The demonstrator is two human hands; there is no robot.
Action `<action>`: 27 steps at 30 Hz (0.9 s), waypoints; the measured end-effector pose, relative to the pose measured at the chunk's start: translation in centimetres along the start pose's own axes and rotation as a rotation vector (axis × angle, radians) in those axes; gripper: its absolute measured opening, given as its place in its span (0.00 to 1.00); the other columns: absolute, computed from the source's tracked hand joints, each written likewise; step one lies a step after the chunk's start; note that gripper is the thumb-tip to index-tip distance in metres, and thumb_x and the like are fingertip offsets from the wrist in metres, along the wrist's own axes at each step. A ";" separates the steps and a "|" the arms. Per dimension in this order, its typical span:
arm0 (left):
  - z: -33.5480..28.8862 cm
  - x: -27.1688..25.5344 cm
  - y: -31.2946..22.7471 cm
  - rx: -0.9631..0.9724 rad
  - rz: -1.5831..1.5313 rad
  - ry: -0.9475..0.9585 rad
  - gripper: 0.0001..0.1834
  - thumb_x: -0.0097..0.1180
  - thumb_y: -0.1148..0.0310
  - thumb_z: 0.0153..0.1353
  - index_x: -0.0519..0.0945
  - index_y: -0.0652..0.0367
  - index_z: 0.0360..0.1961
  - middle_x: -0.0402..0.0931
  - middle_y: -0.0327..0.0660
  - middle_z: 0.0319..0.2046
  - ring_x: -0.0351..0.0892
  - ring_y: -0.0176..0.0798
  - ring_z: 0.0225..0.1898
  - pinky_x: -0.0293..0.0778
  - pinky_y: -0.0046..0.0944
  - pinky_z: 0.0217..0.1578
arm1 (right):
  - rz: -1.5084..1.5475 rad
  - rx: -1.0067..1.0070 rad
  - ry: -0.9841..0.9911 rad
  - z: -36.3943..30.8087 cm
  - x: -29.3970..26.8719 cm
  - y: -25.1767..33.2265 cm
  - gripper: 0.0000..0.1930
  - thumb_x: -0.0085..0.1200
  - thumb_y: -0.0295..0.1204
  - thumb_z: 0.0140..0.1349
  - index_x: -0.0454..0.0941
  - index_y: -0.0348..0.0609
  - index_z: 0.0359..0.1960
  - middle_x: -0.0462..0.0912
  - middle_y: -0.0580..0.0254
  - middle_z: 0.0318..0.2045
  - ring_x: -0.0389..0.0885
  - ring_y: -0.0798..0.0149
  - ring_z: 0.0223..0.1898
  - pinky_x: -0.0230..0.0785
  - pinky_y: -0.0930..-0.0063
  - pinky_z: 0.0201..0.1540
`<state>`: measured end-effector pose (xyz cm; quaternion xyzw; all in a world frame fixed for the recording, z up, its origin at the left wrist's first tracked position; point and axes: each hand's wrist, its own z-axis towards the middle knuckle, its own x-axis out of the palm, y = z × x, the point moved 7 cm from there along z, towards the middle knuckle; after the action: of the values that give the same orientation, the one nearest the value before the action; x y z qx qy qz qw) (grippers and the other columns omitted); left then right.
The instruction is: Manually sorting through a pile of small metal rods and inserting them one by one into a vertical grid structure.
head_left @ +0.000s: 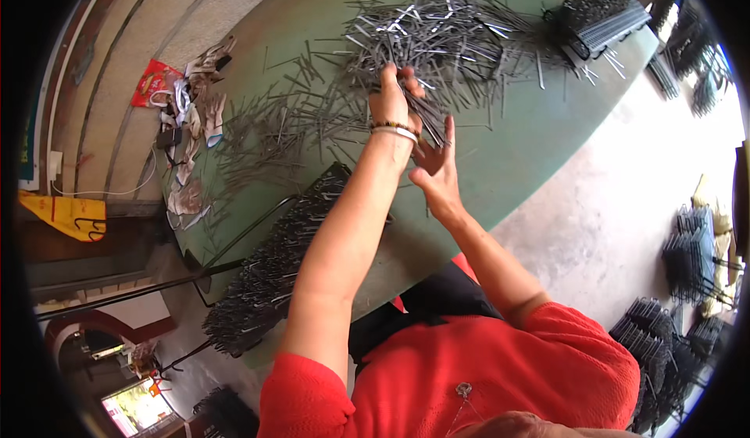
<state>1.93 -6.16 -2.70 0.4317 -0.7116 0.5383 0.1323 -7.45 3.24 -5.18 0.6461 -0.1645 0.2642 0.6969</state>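
Note:
My left hand (393,104), a beaded bracelet and a pale bangle at its wrist, is closed around a bundle of thin metal strips (426,121) at the near edge of a big heap. The bundle slants down to the right, toward my other hand. There, my right hand (440,174) is held with thumb and fingers apart, its palm turned to the bundle's lower end; whether it touches the strips I cannot tell. Behind both hands the loose heap of grey metal strips (449,36) spreads over the green table (500,165).
A rack densely packed with dark metal pieces (273,270) stands left of my left forearm. Another filled wire rack (600,23) sits at the far right. Used gloves (213,118) and a red packet (155,83) lie along the left edge. Stacks of black wire frames (691,262) stand on the right-hand floor.

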 end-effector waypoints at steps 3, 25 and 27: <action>-1.7 -1.6 2.3 -0.029 -0.015 -0.021 0.11 0.51 0.61 0.63 0.69 0.57 0.34 0.73 0.39 0.24 0.69 0.31 0.18 0.70 0.32 0.17 | 0.173 -0.081 -0.296 0.3 -1.5 1.1 0.40 0.51 0.28 0.62 0.36 0.43 0.68 0.67 0.53 0.58 0.69 0.58 0.57 0.63 0.68 0.57; -9.6 -4.1 7.8 0.378 0.074 -0.050 0.11 0.58 0.67 0.60 0.74 0.63 0.38 0.70 0.34 0.23 0.71 0.29 0.24 0.73 0.33 0.26 | 0.511 0.158 -0.479 -4.6 -6.5 0.2 0.13 0.56 0.22 0.57 0.73 0.37 0.45 0.78 0.58 0.38 0.77 0.64 0.40 0.72 0.72 0.44; -9.7 -4.6 7.6 0.390 0.095 -0.063 0.09 0.54 0.66 0.63 0.74 0.63 0.34 0.67 0.33 0.20 0.69 0.30 0.23 0.71 0.34 0.26 | 0.562 0.147 -0.405 -4.7 -6.4 0.4 0.16 0.57 0.24 0.57 0.71 0.39 0.47 0.78 0.58 0.39 0.77 0.62 0.40 0.71 0.68 0.46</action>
<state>-3.75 4.87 -6.92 0.4315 -0.6172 0.6579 -0.0017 -13.33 6.86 -9.04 0.6631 -0.4514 0.3234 0.5020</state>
